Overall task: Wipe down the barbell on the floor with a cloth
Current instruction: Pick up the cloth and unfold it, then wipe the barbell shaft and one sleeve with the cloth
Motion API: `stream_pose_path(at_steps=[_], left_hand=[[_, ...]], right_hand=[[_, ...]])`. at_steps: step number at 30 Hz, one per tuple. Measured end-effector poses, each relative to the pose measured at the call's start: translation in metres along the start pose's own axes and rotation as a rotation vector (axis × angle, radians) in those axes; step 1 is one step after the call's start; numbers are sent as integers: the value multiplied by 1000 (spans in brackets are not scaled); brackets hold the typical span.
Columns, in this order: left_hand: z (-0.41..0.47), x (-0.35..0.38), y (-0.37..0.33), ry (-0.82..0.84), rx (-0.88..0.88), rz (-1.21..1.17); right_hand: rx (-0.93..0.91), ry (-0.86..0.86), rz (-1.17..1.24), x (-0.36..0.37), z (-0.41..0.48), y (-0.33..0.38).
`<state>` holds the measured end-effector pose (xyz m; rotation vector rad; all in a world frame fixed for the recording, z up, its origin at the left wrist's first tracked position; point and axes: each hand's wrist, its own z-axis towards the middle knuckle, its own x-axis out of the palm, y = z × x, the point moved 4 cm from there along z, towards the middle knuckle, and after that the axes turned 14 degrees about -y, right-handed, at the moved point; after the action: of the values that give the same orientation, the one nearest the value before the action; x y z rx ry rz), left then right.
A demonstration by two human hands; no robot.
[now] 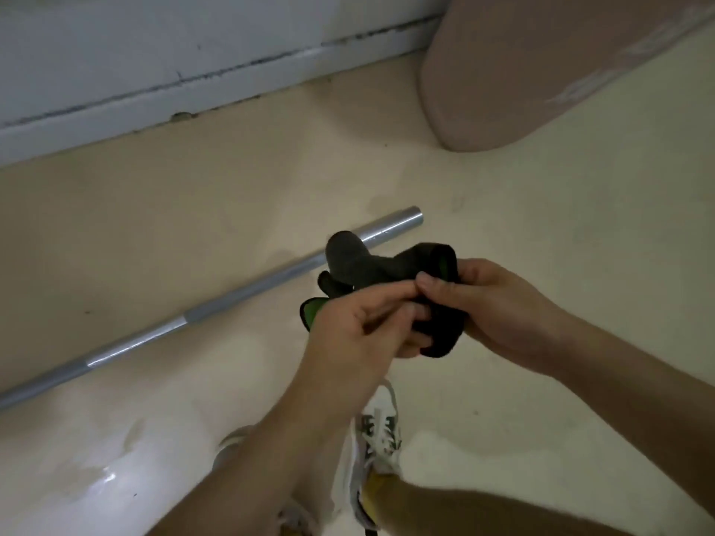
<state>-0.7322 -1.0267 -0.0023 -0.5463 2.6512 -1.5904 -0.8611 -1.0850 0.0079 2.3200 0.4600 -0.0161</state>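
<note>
A: Head view: both hands are up off the floor, the left hand (pixel 360 323) and right hand (pixel 491 307) pinching a bunched dark cloth (pixel 387 268) between them.

B: And the barbell (pixel 216 299) lies bare on the floor (pixel 541 245), just beyond, untouched.

A: Best bet, I'd say: fold a flat pad, wrap the shaft, stroke lengthwise.

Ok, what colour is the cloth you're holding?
Dark grey to black, with bright green patches; the cloth shows in the head view, the only one.
</note>
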Motion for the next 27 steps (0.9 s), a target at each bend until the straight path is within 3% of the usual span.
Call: stream_pose_path(at_steps=[4,7,8,10,13,14,16,18,20,23,27], left_hand=[[45,-7,13,-133,215,71],[91,-3,52,65,479,574],[105,0,73,192,438,678],[118,3,110,374,189,670],[126,-13,139,370,-68,443],[128,-20,141,342,-115,371],[131,-30,138,281,-164,268],[134,-42,130,247,-109,312],[133,-56,121,288,-88,409],[119,-84,116,390,-172,656],[92,-116,112,335,-289,597]], right_hand=[[-15,-71,133,-25,28,-11],[-25,-1,269,-32,49,-25],[-25,49,297,-32,56,-30],[-35,49,320,-34,74,-42],[-100,-247,253,-48,118,-68],[-178,-361,131,-52,133,-76],[-341,-431,-184,-46,159,-90],[-435,-333,-395,-27,177,-100],[-413,-130,-494,-1,184,-102],[-195,297,-565,30,174,-100],[5,716,-583,53,146,-98]])
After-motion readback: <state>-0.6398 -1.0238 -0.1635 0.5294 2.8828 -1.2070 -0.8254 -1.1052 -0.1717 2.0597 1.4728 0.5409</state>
